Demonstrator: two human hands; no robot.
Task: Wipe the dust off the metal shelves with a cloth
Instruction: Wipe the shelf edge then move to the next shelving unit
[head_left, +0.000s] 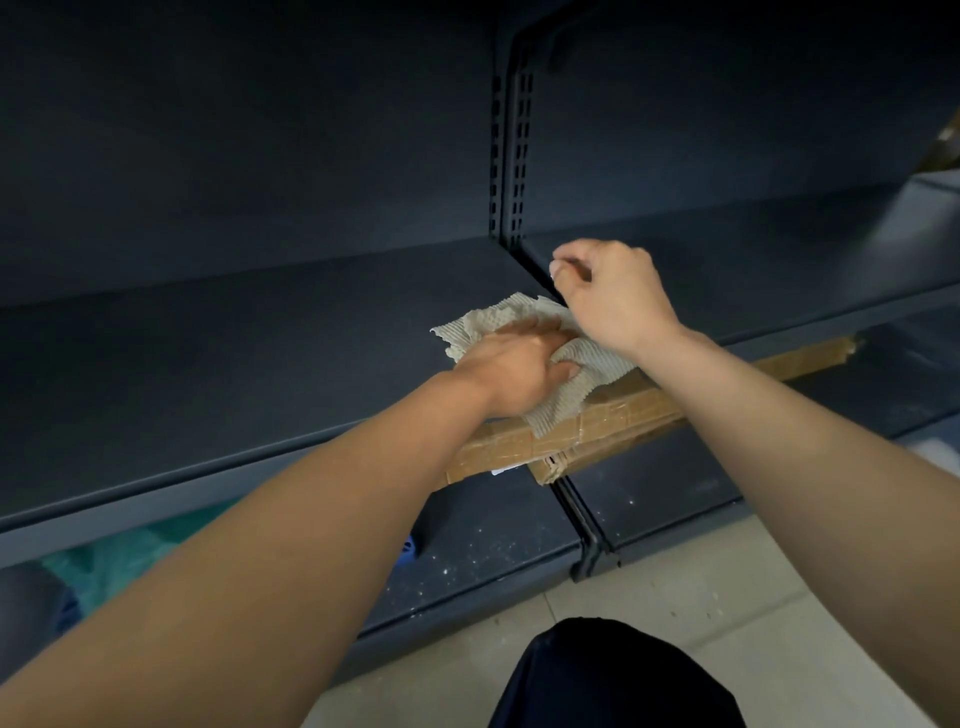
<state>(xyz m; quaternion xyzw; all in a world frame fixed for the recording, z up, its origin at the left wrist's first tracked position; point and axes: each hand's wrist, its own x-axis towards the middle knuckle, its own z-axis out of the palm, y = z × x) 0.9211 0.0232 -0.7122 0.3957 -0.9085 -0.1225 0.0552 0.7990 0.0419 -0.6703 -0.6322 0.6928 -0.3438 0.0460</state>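
Note:
A dark metal shelf runs across the view at arm height. A crumpled off-white waffle-textured cloth lies on it near the join between two shelf bays. My left hand presses down on the cloth, fingers bunching its fabric. My right hand hovers just right of the cloth, over the upright post's base, fingers loosely curled with thumb and forefinger pinched; whether it holds anything cannot be told. Part of the cloth drapes over the shelf's front edge.
A long taped cardboard box sticks out under the shelf edge, slanting right. A slotted upright divides the bays. The lower shelf is speckled with white dust; a teal bag lies beneath. My dark-clothed knee is over the tiled floor.

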